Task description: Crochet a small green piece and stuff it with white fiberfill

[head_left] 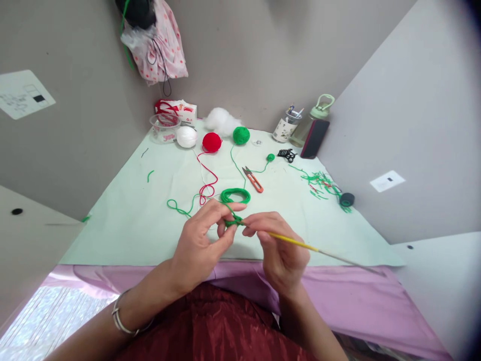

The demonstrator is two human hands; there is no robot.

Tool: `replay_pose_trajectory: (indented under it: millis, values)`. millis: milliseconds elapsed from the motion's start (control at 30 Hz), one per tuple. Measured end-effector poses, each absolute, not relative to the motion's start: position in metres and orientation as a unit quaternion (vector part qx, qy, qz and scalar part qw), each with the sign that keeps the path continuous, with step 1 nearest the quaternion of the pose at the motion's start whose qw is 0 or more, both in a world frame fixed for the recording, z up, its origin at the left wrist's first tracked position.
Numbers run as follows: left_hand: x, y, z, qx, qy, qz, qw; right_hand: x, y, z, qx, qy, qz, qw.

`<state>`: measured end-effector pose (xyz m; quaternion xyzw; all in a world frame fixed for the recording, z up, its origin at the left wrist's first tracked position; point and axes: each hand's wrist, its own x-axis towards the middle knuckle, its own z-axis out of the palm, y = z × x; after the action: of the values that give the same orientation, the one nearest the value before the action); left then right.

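Between the thumb and fingers of my left hand (205, 238) is pinched a small piece of green crochet work (233, 221), partly hidden by the fingers. My right hand (281, 245) grips a crochet hook (293, 241) with a yellow handle; its tip meets the green piece, and its grey rear end points down to the right. Green yarn runs over my left index finger. Just beyond the fingers lies a coil of green yarn (235, 195). Orange-handled thread snips (253, 179) rest on the table behind it.
Farther back stand white (187, 137), red (212, 143) and green (241, 135) yarn balls, white stuffing (221, 121) and a clear plastic tub (164, 131). At right are a bottle (305, 125), a phone (315, 139), a black claw clip (287, 155), yarn scraps (321, 183) and black tape (346, 199).
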<state>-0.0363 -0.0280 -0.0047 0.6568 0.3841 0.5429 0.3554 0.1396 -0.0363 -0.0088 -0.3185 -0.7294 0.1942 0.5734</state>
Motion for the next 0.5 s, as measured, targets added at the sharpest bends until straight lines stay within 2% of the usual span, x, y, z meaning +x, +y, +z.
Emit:
replay_pose_trajectory:
  millis: [100,200,300,433,500]
  values:
    - [-0.034,-0.028,-0.006,0.658,0.382,0.559,0.330,0.138,-0.036,-0.014,-0.309,-0.753,0.123,0.568]
    - [-0.033,-0.029,-0.007,0.624,0.396,0.559,0.374,0.135,-0.035,-0.020,-0.300,-0.744,0.074,0.593]
    - [-0.032,-0.030,-0.006,0.554,0.404,0.547,0.480,0.134,-0.034,-0.028,-0.311,-0.732,0.041,0.605]
    - [-0.030,-0.030,-0.004,0.408,0.350,0.518,0.665,0.134,-0.036,-0.039,-0.341,-0.764,-0.067,0.544]
    - [-0.031,-0.029,-0.003,0.338,0.317,0.478,0.746,0.133,-0.037,-0.039,-0.344,-0.756,-0.077,0.551]
